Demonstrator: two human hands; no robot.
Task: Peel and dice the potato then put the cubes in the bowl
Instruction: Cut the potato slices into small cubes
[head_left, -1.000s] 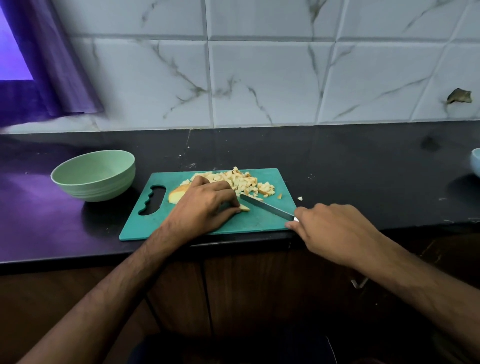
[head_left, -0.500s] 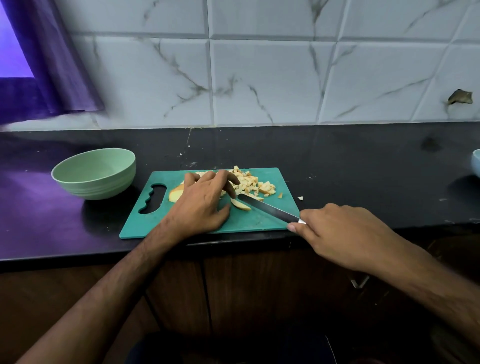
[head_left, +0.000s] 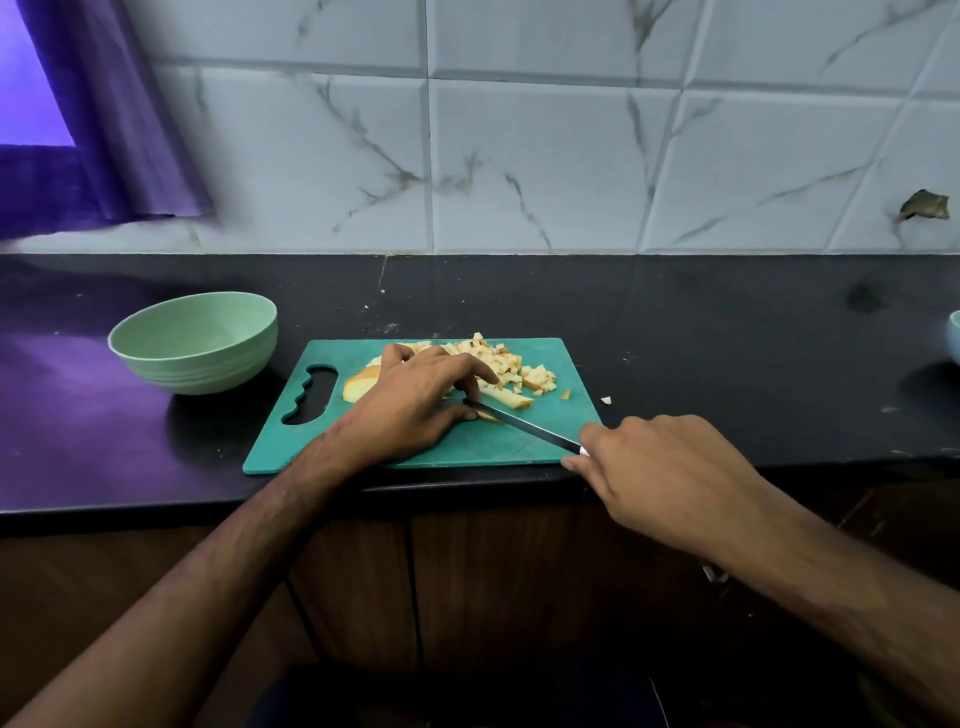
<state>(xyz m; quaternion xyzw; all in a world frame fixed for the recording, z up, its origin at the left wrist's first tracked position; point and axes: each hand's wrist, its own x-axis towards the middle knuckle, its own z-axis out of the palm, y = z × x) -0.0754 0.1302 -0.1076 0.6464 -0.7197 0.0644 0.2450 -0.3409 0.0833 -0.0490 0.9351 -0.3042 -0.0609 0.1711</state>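
A teal cutting board lies on the dark counter. A pile of diced potato cubes sits at its far side. My left hand rests over a potato strip, fingers curled and holding it down; an uncut potato slice shows at its left. My right hand grips the handle of a knife, whose blade lies across the strip by my left fingertips. An empty pale green bowl stands left of the board.
A stray potato bit lies just off the board's right edge. A pale blue dish peeks in at the far right. A tiled wall backs the counter; a purple curtain hangs at left.
My left hand's fingers moved right and forward onto a potato strip, away from the cube pile's front. The knife blade swung in closer to those fingertips, over the strip.
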